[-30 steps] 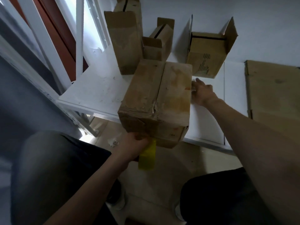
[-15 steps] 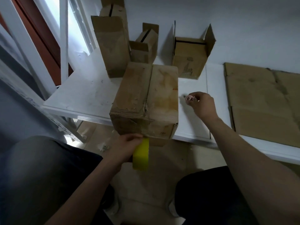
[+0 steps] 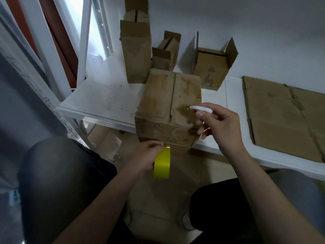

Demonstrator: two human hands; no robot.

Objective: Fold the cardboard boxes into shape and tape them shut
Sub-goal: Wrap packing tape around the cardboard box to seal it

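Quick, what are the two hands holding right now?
Left hand: grips the yellow tape roll.
Right hand: pinches a small white tool over the cardboard box.

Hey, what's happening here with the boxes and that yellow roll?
A person is taping a closed cardboard box at the edge of a white table. The left hand holds the yellow tape roll at the box's near bottom edge. The right hand holds a small white tool, possibly a cutter, above it. Flattened cardboard lies alongside.

box (image 3: 168, 103): brown, top flaps shut, overhanging bench (image 3: 105, 99) edge, just beyond left grip (image 3: 146, 155), left of right grip (image 3: 221, 125) | tape (image 3: 162, 164): yellow roll, in left grip, below box's near face | tall box (image 3: 136, 55), small box (image 3: 165, 53), wide box (image 3: 211, 67): flaps open, upright, beyond both grips | flat cardboard (image 3: 281, 117): lying right of right grip
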